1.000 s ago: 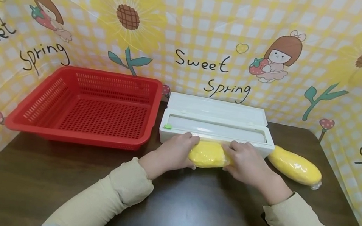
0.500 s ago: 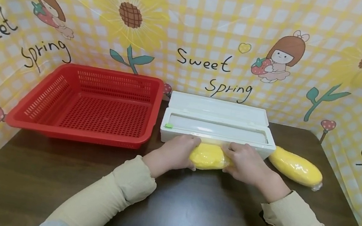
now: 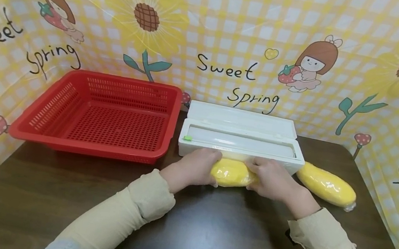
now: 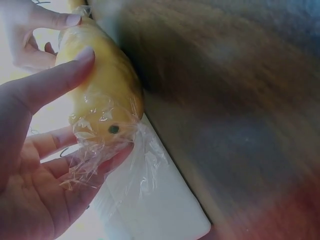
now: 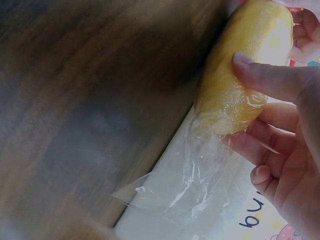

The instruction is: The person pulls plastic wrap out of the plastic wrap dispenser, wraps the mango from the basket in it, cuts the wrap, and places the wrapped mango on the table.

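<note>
Both hands hold a yellow oblong fruit or vegetable (image 3: 231,173) wrapped in cling film, in front of a white cling film dispenser (image 3: 242,147). My left hand (image 3: 199,166) grips its left end, thumb on the near side and fingers behind. The opposite end is held by my right hand (image 3: 269,179) in the same way. Loose film (image 4: 150,160) trails past the end by the left hand, where a dark spot shows on the yellow skin. More crumpled film (image 5: 192,165) hangs off the right end. The dispenser's lid stands raised at the back, and a green slider (image 3: 187,138) sits at its left.
To the left, a red perforated basket (image 3: 90,150) stands on the dark wooden table (image 3: 204,234). A second film-wrapped yellow piece (image 3: 327,185), longer, lies right of the dispenser. A yellow checked cloth (image 3: 228,19) with printed flowers hangs behind.
Both hands keep their grip on the wrapped yellow piece, nearly in place. The whole head view has shifted slightly; basket, dispenser and second piece stay put.
</note>
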`<state>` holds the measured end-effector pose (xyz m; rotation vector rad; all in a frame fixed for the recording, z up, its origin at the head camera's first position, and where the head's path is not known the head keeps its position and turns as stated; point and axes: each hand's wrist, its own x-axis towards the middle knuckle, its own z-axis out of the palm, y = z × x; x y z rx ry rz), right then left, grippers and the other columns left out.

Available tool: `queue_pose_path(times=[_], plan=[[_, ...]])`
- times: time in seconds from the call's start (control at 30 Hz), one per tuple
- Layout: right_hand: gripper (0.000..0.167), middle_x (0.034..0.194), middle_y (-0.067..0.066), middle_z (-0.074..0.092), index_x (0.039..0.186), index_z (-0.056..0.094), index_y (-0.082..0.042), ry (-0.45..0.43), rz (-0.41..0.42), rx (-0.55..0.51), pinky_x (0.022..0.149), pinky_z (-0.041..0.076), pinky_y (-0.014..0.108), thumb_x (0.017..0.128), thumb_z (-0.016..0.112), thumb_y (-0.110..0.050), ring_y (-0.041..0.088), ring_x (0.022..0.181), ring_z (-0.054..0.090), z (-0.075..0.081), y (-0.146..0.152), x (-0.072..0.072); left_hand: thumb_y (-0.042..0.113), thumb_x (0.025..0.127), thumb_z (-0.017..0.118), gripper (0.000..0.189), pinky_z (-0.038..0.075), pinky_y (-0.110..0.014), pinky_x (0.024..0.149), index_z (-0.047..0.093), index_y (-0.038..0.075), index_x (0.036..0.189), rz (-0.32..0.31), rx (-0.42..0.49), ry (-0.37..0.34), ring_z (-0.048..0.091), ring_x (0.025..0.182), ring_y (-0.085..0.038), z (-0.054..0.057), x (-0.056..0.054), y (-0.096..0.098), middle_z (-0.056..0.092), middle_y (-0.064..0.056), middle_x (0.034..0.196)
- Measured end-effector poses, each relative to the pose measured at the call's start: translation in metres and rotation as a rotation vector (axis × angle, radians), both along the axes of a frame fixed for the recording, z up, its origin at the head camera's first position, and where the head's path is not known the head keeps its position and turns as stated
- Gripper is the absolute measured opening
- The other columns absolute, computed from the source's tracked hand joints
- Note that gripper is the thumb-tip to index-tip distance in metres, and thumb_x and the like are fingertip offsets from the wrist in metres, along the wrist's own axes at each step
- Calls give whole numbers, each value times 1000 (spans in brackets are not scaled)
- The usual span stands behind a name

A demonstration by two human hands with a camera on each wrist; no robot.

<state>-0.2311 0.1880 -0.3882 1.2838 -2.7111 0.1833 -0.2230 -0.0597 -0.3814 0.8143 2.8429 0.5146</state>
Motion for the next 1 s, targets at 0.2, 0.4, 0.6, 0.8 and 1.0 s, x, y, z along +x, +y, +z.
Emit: queue_pose_path(times=[0.2, 0.4, 0.6, 0.8, 1.0], plan=[[55, 107, 14, 67, 117, 70, 6, 16, 17, -35, 82, 55, 46, 72, 93, -14, 30, 94, 66, -3, 0, 1, 26, 78, 91, 46, 49, -35, 80, 61, 9, 109, 16, -26, -19, 56, 86, -19, 1, 2, -1, 59, -2, 95], [65, 111, 17, 66, 122, 67, 8, 70, 14, -45, 87, 53, 49, 68, 95, -17, 34, 98, 65, -8, 2, 6, 24, 80, 88, 54, 51, -35, 86, 57, 4, 119, 19, -60, -15, 58, 90, -20, -2, 6, 2, 60, -8, 107], [80, 108, 15, 63, 124, 64, 7, 119, 14, -25, 86, 52, 51, 58, 101, -18, 35, 97, 62, -11, 4, 9, 19, 80, 89, 58, 52, -36, 90, 54, 1, 122, 53, -62, -21, 60, 95, -23, 1, 11, 8, 59, -11, 111], [73, 109, 14, 65, 125, 65, 6, 78, 14, -53, 87, 53, 49, 61, 97, -6, 33, 98, 64, -9, 7, 11, 23, 84, 85, 61, 52, -36, 94, 54, 1, 132, 85, -58, -61, 58, 100, -20, 4, 19, 9, 56, -10, 121], [72, 116, 15, 66, 132, 63, 5, 11, -8, -100, 88, 52, 48, 66, 91, -4, 31, 101, 64, 0, 10, 15, 30, 79, 90, 77, 51, -37, 97, 50, 2, 138, 32, -55, 13, 56, 107, -22, 5, 23, 7, 52, -11, 127]])
